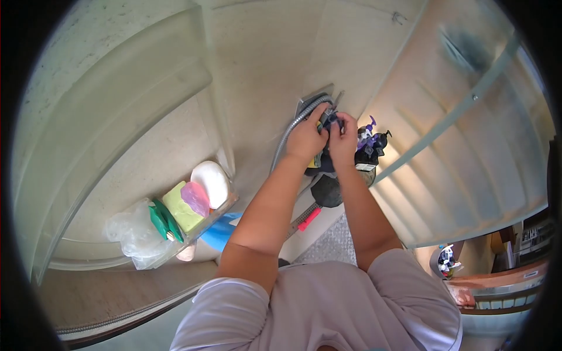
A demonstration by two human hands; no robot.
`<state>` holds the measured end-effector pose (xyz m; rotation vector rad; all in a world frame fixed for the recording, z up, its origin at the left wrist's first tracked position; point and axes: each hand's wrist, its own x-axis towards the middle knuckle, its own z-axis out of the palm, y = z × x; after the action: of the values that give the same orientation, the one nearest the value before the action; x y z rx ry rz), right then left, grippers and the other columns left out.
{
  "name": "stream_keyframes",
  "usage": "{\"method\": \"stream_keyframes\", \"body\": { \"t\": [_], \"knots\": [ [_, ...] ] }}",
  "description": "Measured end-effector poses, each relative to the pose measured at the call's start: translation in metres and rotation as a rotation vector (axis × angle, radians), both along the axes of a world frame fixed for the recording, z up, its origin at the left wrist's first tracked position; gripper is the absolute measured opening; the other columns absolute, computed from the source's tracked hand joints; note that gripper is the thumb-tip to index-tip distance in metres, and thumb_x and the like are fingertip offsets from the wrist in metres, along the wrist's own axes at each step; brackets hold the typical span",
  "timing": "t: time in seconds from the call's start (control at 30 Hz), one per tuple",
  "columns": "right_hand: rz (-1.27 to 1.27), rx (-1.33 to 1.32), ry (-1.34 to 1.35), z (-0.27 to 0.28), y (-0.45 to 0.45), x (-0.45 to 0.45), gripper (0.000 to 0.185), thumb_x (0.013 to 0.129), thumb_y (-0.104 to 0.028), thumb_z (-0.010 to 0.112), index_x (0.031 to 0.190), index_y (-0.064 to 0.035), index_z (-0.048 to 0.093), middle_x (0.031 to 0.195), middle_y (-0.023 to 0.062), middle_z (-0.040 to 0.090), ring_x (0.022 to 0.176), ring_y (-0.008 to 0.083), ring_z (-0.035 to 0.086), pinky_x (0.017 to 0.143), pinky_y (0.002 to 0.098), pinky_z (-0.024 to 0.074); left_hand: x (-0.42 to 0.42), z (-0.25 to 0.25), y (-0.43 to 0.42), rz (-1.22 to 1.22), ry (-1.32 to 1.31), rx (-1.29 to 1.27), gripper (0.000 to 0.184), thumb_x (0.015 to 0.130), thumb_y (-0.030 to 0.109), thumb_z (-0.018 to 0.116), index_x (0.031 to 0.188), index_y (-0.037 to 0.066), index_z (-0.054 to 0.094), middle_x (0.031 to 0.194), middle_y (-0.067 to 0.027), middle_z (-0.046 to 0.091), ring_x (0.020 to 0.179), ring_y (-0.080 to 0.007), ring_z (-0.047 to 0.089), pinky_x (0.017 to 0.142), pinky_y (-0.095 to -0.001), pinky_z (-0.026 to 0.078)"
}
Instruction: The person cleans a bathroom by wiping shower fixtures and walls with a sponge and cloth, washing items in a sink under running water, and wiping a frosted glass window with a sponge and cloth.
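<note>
Both hands up at 1 o'clock of view, nearly together. Left hand has fingers curled on a small dark item; right hand pinches the same item from its 3 o'clock side. Exact shape too small to tell. Metal hose curves past left hand, running down toward 8 o'clock. From the hands: pump bottles just beside at 4 o'clock; red item at 6; clear bin at 8, holding white item, pink item, yellow-green item and green item. Ribbed translucent panel at 4.
</note>
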<state>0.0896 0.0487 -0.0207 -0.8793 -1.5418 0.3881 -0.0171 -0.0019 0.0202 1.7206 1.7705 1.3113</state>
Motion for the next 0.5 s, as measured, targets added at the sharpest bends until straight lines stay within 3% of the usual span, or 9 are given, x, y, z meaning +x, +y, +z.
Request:
{"method": "stream_keyframes", "body": {
  "t": [0.07,0.2,0.23,0.33,0.5],
  "knots": [
    [0.004,0.081,-0.048,-0.001,-0.018,-0.010,0.017,0.080,-0.002,0.051,0.097,-0.0026,0.053,0.095,0.0139,0.055,0.087,0.0277,0.055,0.078,0.0319,0.0434,-0.003,0.003,-0.004,-0.011,0.031,-0.042,0.060,0.074,0.016,0.056,0.128,0.031,0.036,0.074,-0.0179,0.059,0.071,-0.0352,0.058,0.065,-0.0430,0.046],
    [0.078,-0.118,0.212,0.024,-0.011,-0.008,0.012,0.077,-0.004,0.059,0.089,-0.0025,0.057,0.094,0.0132,0.055,0.086,0.0268,0.055,0.077,0.0314,0.0437,-0.008,0.000,-0.012,-0.040,0.044,-0.076,0.071,0.073,0.015,0.055,0.134,0.034,0.023,0.084,-0.0190,0.060,0.079,-0.0362,0.059,0.070,-0.0451,0.047],
    [0.022,0.104,0.118,0.036,-0.011,-0.011,0.011,0.074,-0.005,0.063,0.084,-0.0040,0.060,0.093,0.0119,0.052,0.085,0.0249,0.053,0.075,0.0299,0.0429,-0.008,-0.001,-0.012,-0.018,0.014,-0.070,0.071,0.073,0.015,0.055,0.134,0.034,0.022,0.083,-0.0190,0.060,0.078,-0.0365,0.059,0.069,-0.0454,0.046],
    [-0.084,0.197,-0.123,0.016,-0.013,-0.024,0.011,0.073,-0.004,0.064,0.084,-0.0063,0.063,0.092,0.0102,0.046,0.084,0.0226,0.048,0.074,0.0285,0.0417,-0.008,-0.004,-0.011,0.004,-0.027,-0.052,0.072,0.073,0.014,0.054,0.135,0.032,0.021,0.080,-0.0191,0.060,0.073,-0.0374,0.058,0.066,-0.0463,0.046],
    [0.035,0.151,-0.164,0.001,-0.016,-0.016,0.015,0.073,-0.008,0.066,0.088,-0.0085,0.064,0.095,0.0115,0.043,0.085,0.0233,0.046,0.074,0.0290,0.0411,-0.017,-0.003,-0.018,-0.025,0.027,-0.043,0.073,0.073,0.012,0.054,0.135,0.030,0.020,0.075,-0.0188,0.060,0.069,-0.0378,0.058,0.061,-0.0469,0.046]
  ]
}}
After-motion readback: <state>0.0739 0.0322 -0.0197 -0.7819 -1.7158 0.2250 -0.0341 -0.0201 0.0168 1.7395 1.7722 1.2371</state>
